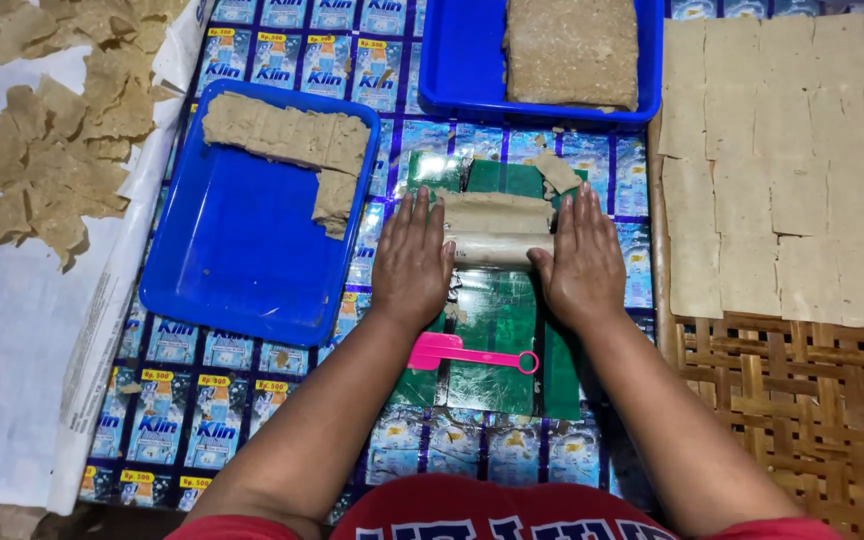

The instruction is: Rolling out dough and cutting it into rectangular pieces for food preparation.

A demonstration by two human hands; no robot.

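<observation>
Pale roller [498, 248] lies mid-frame between our flat, open left hand [412, 262] and right hand [582, 265], over dough [495, 212].

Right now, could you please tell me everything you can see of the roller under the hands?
The roller is a pale, smooth cylinder, material unclear, lying crosswise on a green sheet. The left hand and right hand press flat on its two ends, leaving only its middle visible. A flattened beige strip of dough lies right beyond it, touching it.
</observation>
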